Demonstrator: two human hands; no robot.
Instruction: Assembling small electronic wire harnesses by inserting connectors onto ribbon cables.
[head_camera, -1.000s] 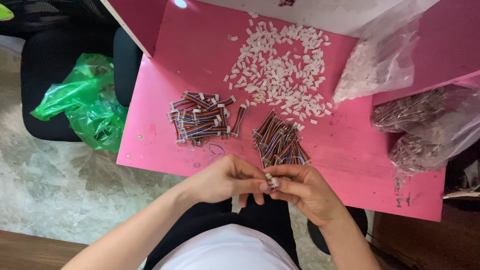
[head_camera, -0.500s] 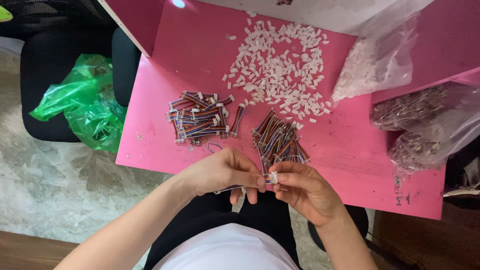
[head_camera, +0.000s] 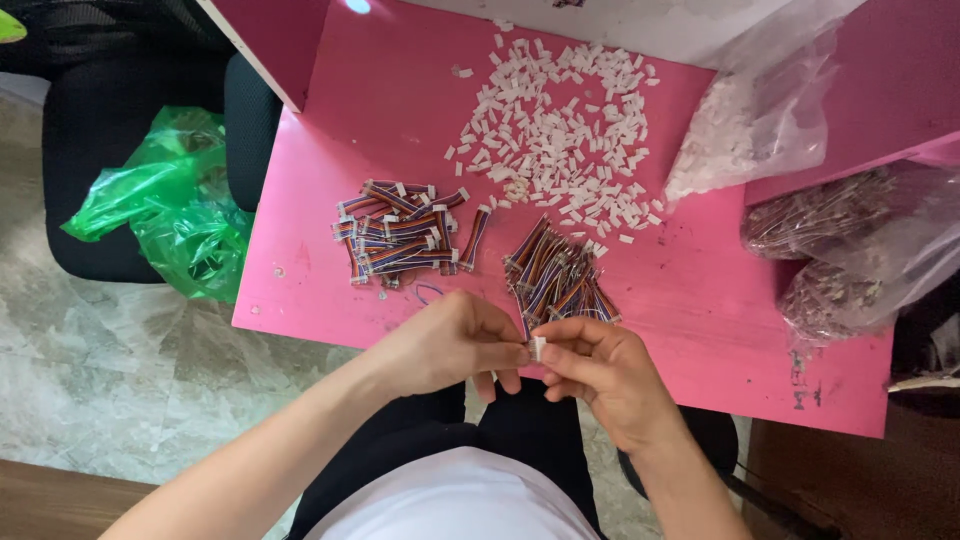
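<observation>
My left hand (head_camera: 455, 340) and my right hand (head_camera: 600, 370) meet at the near edge of the pink table (head_camera: 700, 300). Between their fingertips is a small white plastic connector (head_camera: 538, 347) with a short multicoloured ribbon wire; both hands pinch it. Just beyond my right hand lies a loose bundle of coloured wires (head_camera: 558, 278). Further left is a pile of coloured wires with white connectors fitted (head_camera: 398, 236). A wide scatter of small white connectors (head_camera: 560, 125) covers the table's far middle.
A clear bag of white connectors (head_camera: 755, 120) lies at the back right. Two clear bags of wires (head_camera: 850, 240) sit at the right edge. A green plastic bag (head_camera: 175, 205) rests on a black chair (head_camera: 90, 120) to the left.
The hands have shifted slightly up toward the table edge, still pinching the connector and wire; the piles have not moved.
</observation>
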